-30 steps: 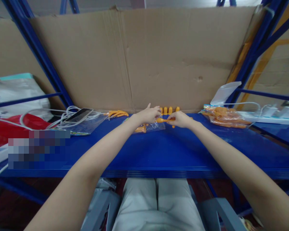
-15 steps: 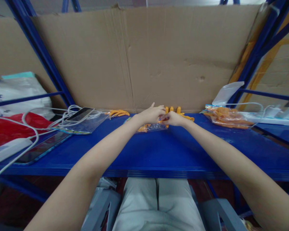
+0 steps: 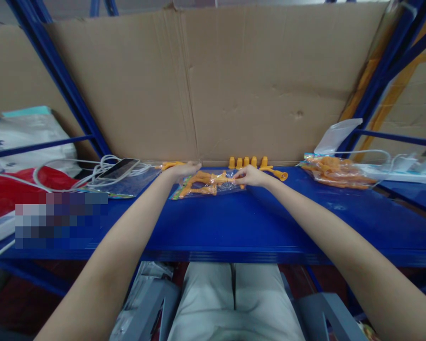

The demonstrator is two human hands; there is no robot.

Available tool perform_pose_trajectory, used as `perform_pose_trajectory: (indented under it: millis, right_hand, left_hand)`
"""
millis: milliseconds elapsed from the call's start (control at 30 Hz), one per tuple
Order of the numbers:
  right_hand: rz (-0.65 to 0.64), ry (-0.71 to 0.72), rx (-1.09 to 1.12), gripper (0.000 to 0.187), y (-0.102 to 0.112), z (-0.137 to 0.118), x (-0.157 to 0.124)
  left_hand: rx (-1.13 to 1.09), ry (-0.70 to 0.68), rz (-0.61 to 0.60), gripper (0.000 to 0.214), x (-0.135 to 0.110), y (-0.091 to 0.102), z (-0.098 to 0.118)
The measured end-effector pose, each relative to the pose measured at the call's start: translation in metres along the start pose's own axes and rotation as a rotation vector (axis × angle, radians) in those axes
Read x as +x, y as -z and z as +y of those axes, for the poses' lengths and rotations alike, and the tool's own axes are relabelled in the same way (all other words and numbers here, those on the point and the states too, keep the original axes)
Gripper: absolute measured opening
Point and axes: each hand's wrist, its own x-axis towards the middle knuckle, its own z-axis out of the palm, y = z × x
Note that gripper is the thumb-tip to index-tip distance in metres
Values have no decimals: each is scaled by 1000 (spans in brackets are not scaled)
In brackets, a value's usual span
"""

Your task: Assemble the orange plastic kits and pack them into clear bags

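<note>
A clear plastic bag [image 3: 204, 183] with orange plastic pieces inside lies on the blue shelf [image 3: 234, 222]. My right hand [image 3: 250, 176] pinches the bag's right edge. My left hand [image 3: 181, 169] reaches left over a loose pile of orange pieces [image 3: 168, 165] by the cardboard wall, fingers curled on them; I cannot make out whether it grips one. A row of small orange caps [image 3: 246, 162] stands upright against the cardboard. An orange funnel-ended piece [image 3: 275, 171] lies just right of my right hand.
A second bag of orange pieces [image 3: 332, 171] and a white power strip [image 3: 397, 174] lie at the right. A phone [image 3: 119, 168] on white cables and a clear sleeve lie at the left, beside red and white bags. Brown cardboard backs the shelf.
My left hand left the bag and moved left to the loose orange pieces. The bag now lies uncovered, and my right hand stays at its right edge.
</note>
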Motion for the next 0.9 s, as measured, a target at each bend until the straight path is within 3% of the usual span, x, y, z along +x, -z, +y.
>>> perform_pose_trajectory:
  millis: [167,433,600,800,900]
  right_hand:
    - [11,25,-27,22,-8,-2,7]
    - [-26,80,37,21,-12,8,13]
    - [21,-11,176,18,-7,19,4]
    - [56,-166,347,17,-6,22,-11]
    - [47,-249,426,11,-4,16,-17]
  left_hand:
    - [-232,154,-229,55,-7,-3,5]
    - [-530,414,-318,53,-22,7,51]
    - [-663,490,-214,43,-22,3,64]
    - [-683,524,16,29,-26,-11,56]
    - [-719,519,70,23,-28,-15,52]
